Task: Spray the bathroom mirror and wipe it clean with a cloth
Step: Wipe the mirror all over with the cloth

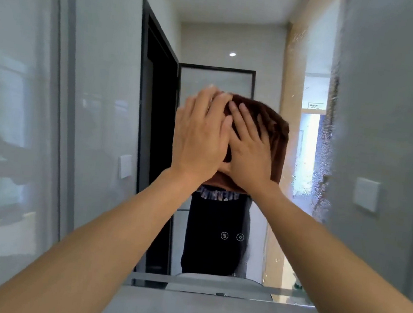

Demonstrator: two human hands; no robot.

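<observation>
Mirror (237, 45) shows droplets along its right edge. Cloth (267, 127) lies flat on the glass at centre. My left hand (199, 140) and right hand (247, 155) press it, fingers spread. I judge overlapping strokes rightward best.

Pale glossy walls (14, 110), white switch (366, 195)

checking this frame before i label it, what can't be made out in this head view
- Part of the brown terry cloth is hidden under the left hand and right hand, both pressed flat on it.
- Glass of the wall mirror behind the cloth: covered, so cleanliness there is unknown.
- Two small round touch icons on the mirror: too small to read.
- Spray bottle: not in view.
- Mirror's right strip: blurred by droplets.
</observation>
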